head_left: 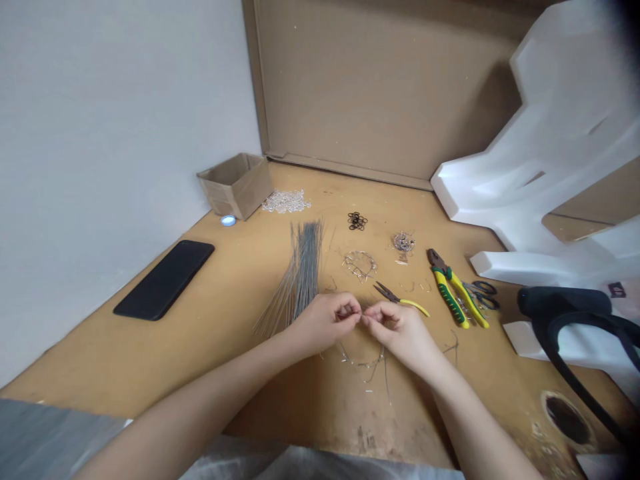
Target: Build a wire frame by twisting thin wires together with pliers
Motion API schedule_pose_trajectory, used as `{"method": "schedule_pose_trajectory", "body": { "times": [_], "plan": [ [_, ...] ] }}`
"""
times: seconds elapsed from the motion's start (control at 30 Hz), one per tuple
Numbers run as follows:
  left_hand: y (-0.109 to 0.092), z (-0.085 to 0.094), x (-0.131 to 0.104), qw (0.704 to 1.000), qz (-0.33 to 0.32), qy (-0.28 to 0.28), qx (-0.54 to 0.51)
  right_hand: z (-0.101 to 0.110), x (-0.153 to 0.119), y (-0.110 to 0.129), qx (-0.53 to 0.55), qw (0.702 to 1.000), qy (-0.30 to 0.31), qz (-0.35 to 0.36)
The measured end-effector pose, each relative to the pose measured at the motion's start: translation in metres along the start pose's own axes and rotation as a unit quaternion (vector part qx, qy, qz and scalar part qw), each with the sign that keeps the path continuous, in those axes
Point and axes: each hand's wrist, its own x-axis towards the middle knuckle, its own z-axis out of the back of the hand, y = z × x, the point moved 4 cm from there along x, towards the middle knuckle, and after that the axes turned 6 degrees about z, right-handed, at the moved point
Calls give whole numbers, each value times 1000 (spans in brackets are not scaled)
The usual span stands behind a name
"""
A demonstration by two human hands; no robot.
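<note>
My left hand (327, 320) and my right hand (397, 330) meet fingertip to fingertip low over the table, each closed in a pinch. Between them is a thin wire, mostly hidden by the fingers. Just below, a beaded wire (367, 363) with small clear pieces curves from one hand to the other. A bundle of straight grey wires (307, 260) lies beside my left hand. Beyond my right hand rest small pliers (395, 295) with yellow handles. Past my hands sits a ring of beaded wire (360, 265).
A cardboard box (237, 187) stands at the back left by clear beads (286, 201). A black phone (165, 280) lies left. Black rings (357, 221), a wire coil (403, 241), large pliers (450, 290) and scissors (484, 293) lie right, near white foam (480, 193) and a table hole (567, 419).
</note>
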Motion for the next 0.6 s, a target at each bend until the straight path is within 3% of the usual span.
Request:
{"method": "schedule_pose_trajectory", "body": {
  "times": [0.6],
  "plan": [
    [-8,5,-4,999,-30,13,-16,1,-1,2,59,998,38,-3]
  ]
}}
